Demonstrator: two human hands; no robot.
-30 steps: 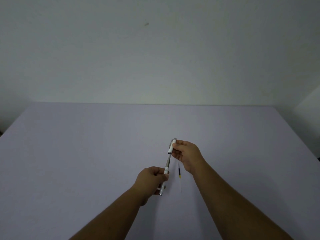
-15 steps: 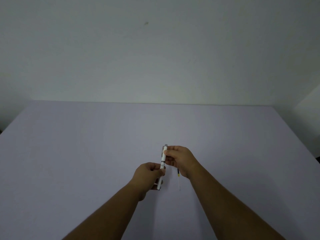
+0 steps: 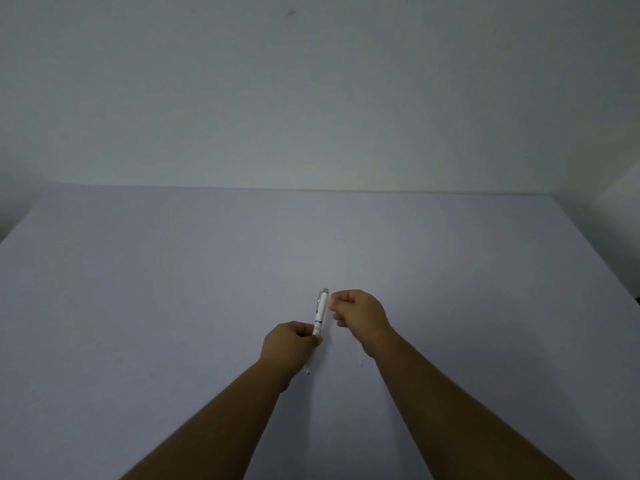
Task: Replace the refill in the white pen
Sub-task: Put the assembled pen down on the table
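Pen [image 3: 321, 312] reassembled, gripped low in my left hand [image 3: 289, 344] for steadying; right hand [image 3: 358, 315] curled beside barrel, contact unclear; spare refill [image 3: 361, 358] on table [image 3: 138, 289].

The left hand [image 3: 291, 344] wraps the lower half of the white pen [image 3: 321, 311], so that stretch of barrel sits hidden inside the fist, with only a small metal tip peeking out below. The right hand [image 3: 358, 313] curls just beside the pen's top, and whether its fingertips touch the barrel is too close to call. A thin pale refill [image 3: 361, 359] pokes out from under the right wrist, its far end covered by the hand, faint and blurry against the table [image 3: 138, 306]. Both forearms run off the bottom edge. The table's near corners are cut off too.
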